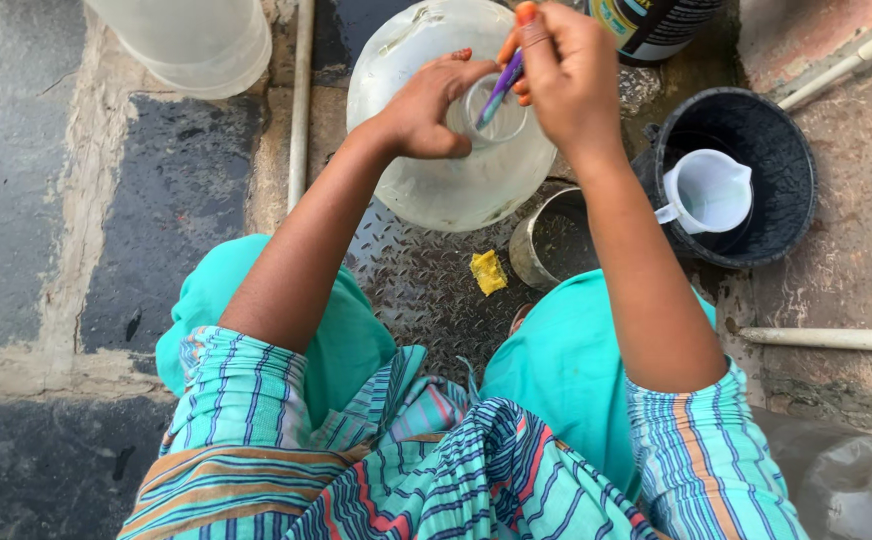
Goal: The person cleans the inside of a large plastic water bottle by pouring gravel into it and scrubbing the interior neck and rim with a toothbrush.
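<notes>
Head view, counts first: two clear jugs, one steel pot, one black bucket, one white cup, one yellow scrap, two pale pipes, one dark container at the top edge. Main jug stands upright on the checker plate, between the person's knees and the top edge, seen from straight above; it is clear plastic, round, rather cloudy, with light glare on the shoulder and a narrow open neck. Can't tell whether anything is inside. Left hand is curled around the neck, thumb pressed against its near side, fingers wrapping the rim. Right hand is above the mouth, fingers bunched and pinching a purple brush, which angles down into the opening; the lower end is blurred. Second jug is top left, cut off by the frame, well apart. Steel pot sits just beside the main jug on the right, partly under the right forearm; contents dark, unclear. Bucket is right of that, with the white cup resting inside it. Yellow scrap lies on the plate near the pot. One pipe runs vertically left of the jug; the other lies on the right.
</notes>
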